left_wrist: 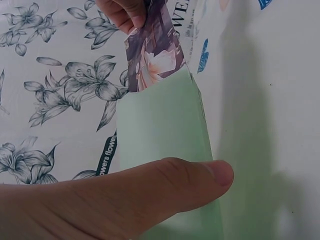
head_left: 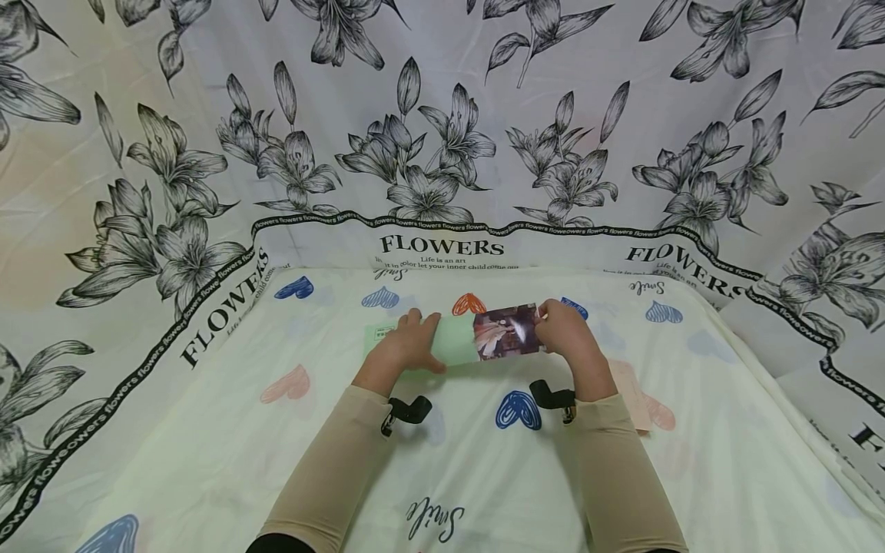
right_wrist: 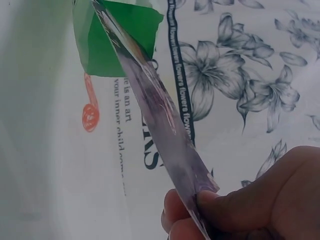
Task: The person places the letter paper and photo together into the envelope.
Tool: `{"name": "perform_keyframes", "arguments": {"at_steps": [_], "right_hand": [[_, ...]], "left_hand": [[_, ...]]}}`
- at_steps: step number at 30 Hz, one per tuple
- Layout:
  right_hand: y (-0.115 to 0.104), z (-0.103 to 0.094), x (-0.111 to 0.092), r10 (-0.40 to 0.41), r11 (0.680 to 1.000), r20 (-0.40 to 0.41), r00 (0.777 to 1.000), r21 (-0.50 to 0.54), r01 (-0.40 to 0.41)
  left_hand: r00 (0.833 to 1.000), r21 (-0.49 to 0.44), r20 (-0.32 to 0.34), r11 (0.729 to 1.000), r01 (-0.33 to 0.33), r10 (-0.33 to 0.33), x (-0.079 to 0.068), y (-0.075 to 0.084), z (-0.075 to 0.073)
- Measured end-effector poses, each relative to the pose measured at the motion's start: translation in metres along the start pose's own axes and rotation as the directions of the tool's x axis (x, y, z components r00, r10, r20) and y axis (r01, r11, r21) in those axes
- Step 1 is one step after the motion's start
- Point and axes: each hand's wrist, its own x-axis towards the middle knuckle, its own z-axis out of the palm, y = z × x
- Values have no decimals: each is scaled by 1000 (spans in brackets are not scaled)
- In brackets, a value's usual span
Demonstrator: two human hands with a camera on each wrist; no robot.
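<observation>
Both forearms come in from the bottom edge of the head view, angled forward and inward, in beige sleeves (head_left: 323,470) whose lower ends are cut off. The right forearm hides part of a pink sheet (head_left: 632,395) lying under it. A small black mount sits at each wrist. The left hand (head_left: 406,347) spans the green envelope (head_left: 456,341), gripping it with the thumb over its near edge; in the left wrist view the other fingers are hidden. A small printed label (head_left: 382,332) on the envelope's left end is too fine to read. The right hand (head_left: 563,332) pinches the outer end of a glossy picture card (head_left: 508,332) between thumb and fingers. The card's other end is out of sight inside the envelope's mouth, both above the heart-print cloth (head_left: 207,453). Behind hangs a floral sheet (head_left: 432,184), cut off at the top
</observation>
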Motion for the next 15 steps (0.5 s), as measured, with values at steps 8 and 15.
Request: {"name": "perform_keyframes", "arguments": {"at_steps": [8, 15], "right_hand": [[-2, -1, -1, 6, 1000, 2, 1000, 13, -6], [-2, -1, -1, 4, 1000, 18, 1000, 29, -5]], "left_hand": [[1000, 5, -12, 1000, -17, 17, 0, 1, 0], [1000, 9, -7, 1000, -15, 15, -1, 1, -1]]}}
